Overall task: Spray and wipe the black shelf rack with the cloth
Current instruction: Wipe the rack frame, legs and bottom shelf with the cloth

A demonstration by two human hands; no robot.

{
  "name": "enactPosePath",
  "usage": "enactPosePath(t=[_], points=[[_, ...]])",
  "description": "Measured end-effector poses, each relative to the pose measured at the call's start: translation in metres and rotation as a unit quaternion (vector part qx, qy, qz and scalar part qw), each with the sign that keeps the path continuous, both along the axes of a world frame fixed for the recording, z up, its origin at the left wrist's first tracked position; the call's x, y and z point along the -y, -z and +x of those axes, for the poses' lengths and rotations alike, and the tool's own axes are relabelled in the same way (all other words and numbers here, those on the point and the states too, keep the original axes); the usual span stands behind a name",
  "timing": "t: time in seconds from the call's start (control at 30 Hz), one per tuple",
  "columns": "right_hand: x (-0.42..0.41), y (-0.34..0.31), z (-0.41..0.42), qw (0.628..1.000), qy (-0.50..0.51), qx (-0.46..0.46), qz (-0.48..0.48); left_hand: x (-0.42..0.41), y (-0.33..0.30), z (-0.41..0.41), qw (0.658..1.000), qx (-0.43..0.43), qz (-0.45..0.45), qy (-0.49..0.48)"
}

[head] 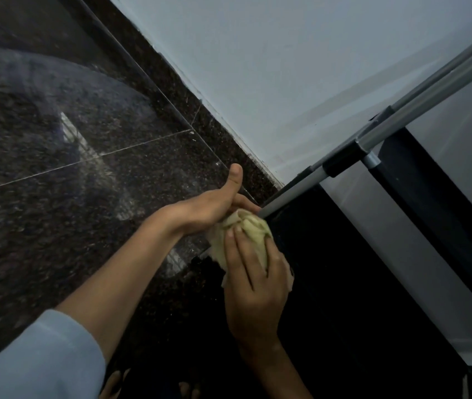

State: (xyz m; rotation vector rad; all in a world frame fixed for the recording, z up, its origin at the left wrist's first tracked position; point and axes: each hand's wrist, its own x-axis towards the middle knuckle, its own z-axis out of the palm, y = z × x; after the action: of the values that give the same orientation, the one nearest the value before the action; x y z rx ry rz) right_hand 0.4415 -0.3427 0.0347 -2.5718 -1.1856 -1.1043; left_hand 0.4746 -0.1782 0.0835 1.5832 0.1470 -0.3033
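Note:
A pale yellow cloth (253,234) is bunched up at the left end of the black shelf rack (344,269), just below the tip of a grey metal tube (295,195). My right hand (255,283) lies over the cloth with its fingers pressed on it. From the left, my left hand (214,205) cups the cloth's upper end, thumb raised. The rack has black fabric shelves and grey tubes joined by black connectors (341,161). No spray bottle is in view.
A dark speckled polished floor (70,168) fills the left side. A pale wall (286,67) with a dark skirting strip runs behind the rack. Toes show at the bottom edge (114,384).

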Motion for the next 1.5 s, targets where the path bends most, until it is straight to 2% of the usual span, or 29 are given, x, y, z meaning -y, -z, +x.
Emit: enactPosePath(t=[0.13, 0.23, 0.33, 0.43, 0.47, 0.53, 0.63, 0.77, 0.93, 1.03, 1.13, 1.2, 1.3, 1.33, 1.43, 1.5], points=[[-0.006, 0.018, 0.022, 0.995, 0.007, 0.059, -0.074, -0.005, -0.004, 0.006, 0.999, -0.020, -0.001, 0.025], [-0.010, 0.037, 0.016, 0.991, 0.026, 0.040, -0.126, -0.005, -0.006, 0.008, 0.999, -0.025, -0.007, 0.026], [0.003, 0.071, 0.007, 0.974, 0.032, -0.076, -0.209, -0.006, -0.005, 0.006, 0.999, -0.010, -0.003, 0.030], [0.031, 0.088, 0.004, 0.966, 0.082, -0.173, -0.175, -0.005, 0.004, 0.006, 0.999, 0.014, -0.021, 0.021], [0.040, 0.087, 0.001, 0.973, 0.080, -0.170, -0.137, -0.003, 0.008, 0.005, 0.999, 0.035, -0.029, 0.001], [0.050, 0.075, -0.009, 0.991, 0.036, -0.107, -0.068, 0.004, 0.023, 0.007, 0.993, 0.081, -0.060, -0.065], [0.037, 0.049, -0.015, 0.999, -0.016, -0.036, -0.002, 0.005, 0.049, 0.006, 0.983, 0.070, -0.091, -0.141], [0.005, 0.035, 0.013, 1.000, 0.008, 0.002, 0.006, 0.002, 0.077, 0.003, 0.993, 0.009, -0.074, -0.090], [-0.003, 0.057, 0.027, 0.993, 0.058, 0.068, -0.082, -0.002, 0.083, 0.005, 0.998, -0.016, -0.057, -0.030], [-0.003, 0.083, 0.022, 0.981, 0.071, -0.021, -0.180, -0.004, 0.074, 0.006, 0.999, -0.020, -0.040, -0.017], [-0.003, 0.102, 0.018, 0.942, 0.081, -0.127, -0.300, -0.002, 0.075, 0.005, 0.999, -0.013, -0.033, -0.024], [-0.008, 0.099, 0.017, 0.915, 0.100, -0.210, -0.329, -0.002, 0.080, 0.003, 0.999, -0.017, -0.034, -0.024], [-0.019, 0.096, 0.014, 0.877, 0.137, -0.264, -0.377, -0.004, 0.089, 0.001, 0.999, -0.026, -0.023, -0.008], [-0.020, 0.094, 0.012, 0.869, 0.154, -0.289, -0.372, -0.005, 0.093, 0.000, 0.999, -0.030, -0.012, -0.007], [-0.015, 0.082, 0.005, 0.863, 0.221, -0.383, -0.244, -0.006, 0.101, 0.000, 0.999, -0.028, 0.015, 0.007], [-0.012, 0.068, -0.004, 0.894, 0.202, -0.357, -0.179, -0.006, 0.106, 0.000, 0.999, -0.033, 0.017, 0.013]])
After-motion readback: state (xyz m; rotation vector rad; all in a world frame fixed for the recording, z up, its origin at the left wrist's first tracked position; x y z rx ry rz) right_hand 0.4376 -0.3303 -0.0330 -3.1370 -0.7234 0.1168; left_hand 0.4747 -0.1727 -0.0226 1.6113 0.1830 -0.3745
